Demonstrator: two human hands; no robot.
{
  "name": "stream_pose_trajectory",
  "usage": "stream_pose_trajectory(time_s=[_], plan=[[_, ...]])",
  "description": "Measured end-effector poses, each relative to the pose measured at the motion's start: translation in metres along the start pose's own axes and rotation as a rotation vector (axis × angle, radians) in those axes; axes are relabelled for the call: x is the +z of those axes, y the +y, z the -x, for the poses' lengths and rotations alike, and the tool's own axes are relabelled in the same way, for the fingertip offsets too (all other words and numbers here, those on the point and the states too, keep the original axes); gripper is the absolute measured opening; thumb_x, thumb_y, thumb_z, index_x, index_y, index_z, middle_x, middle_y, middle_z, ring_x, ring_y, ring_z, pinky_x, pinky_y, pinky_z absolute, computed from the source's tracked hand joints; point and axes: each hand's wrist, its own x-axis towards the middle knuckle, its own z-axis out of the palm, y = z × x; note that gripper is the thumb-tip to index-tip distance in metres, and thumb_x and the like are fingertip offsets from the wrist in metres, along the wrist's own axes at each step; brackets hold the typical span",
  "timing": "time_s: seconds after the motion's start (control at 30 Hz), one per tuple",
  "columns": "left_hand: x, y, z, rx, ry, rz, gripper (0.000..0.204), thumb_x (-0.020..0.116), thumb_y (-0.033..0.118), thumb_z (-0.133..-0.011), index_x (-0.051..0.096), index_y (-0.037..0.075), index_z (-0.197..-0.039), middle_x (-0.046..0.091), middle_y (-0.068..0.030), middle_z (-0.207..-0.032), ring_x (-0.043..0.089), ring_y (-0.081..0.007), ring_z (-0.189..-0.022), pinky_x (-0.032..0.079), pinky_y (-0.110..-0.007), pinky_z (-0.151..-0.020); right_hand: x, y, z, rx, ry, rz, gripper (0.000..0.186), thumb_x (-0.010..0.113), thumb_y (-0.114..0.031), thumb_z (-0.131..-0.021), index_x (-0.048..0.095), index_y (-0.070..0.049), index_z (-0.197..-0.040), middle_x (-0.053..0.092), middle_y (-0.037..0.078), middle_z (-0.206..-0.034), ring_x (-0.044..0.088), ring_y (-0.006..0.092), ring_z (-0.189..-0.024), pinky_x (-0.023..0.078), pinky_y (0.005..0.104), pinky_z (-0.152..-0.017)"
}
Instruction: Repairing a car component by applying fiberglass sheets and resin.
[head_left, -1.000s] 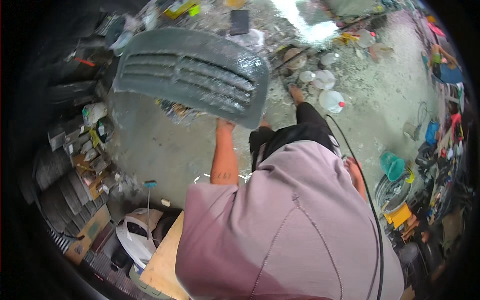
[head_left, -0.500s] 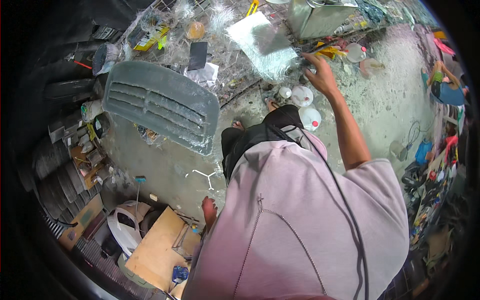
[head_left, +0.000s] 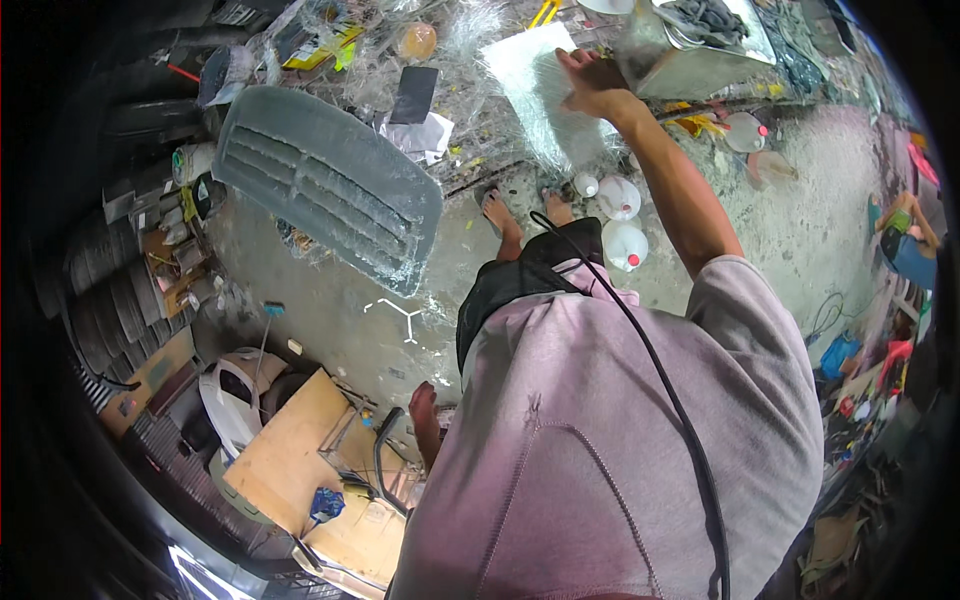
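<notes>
My right hand (head_left: 592,82) reaches forward over a whitish, translucent fibreglass mat (head_left: 520,80). Its fingers are spread out and lie on or just above the sheet; contact cannot be told. Nothing shows in its grasp. My left hand (head_left: 423,402) hangs low at my left side, fingers loosely extended and holding nothing visible. Left of the mat, a dark rectangular sheet (head_left: 415,95) rests partly over a crumpled silvery sheet (head_left: 432,138). A large grey moulded panel with long slots (head_left: 325,185) stands out to the front left.
Clear plastic jugs (head_left: 625,245) stand on the floor near my feet. A metal container (head_left: 705,65) holding dark cloth is beyond my right hand. Wooden boards (head_left: 290,455) lie behind on the left. Another person (head_left: 908,245) is at the far right. A black cable (head_left: 670,380) runs down my shirt.
My right hand has moved left from the mat's right edge to over its surface. My left hand has shifted slightly down and right. The view has shifted.
</notes>
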Motion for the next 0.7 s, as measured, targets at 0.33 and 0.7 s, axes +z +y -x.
stream_pose_trajectory(time_s=[0.33, 0.7], plan=[[0.035, 0.014, 0.018, 0.118, 0.056, -0.035, 0.044, 0.061, 0.013, -0.093, 0.053, 0.003, -0.135, 0.072, -0.0123, -0.093, 0.061, -0.0122, -0.064, 0.045, -0.023, -0.054, -0.006, 0.004, -0.001, 0.072, -0.013, -0.078, 0.037, 0.074, -0.025, -0.076, 0.065, -0.010, -0.108, 0.062, 0.013, -0.120, 0.060, 0.0333, -0.112, 0.050, 0.0423, -0.096], [0.027, 0.006, -0.017, 0.434, 0.271, 0.160, 0.031, 0.060, 0.028, -0.099, 0.067, -0.002, -0.100, 0.070, -0.0086, -0.081, 0.064, -0.0135, -0.066, 0.051, -0.026, -0.057, -0.018, 0.004, 0.007, -0.110, 0.193, -0.644, 0.021, 0.070, -0.015, -0.086, 0.055, -0.002, -0.091, 0.059, 0.011, -0.081, 0.057, 0.0219, -0.078, 0.047, 0.0358, -0.074]])
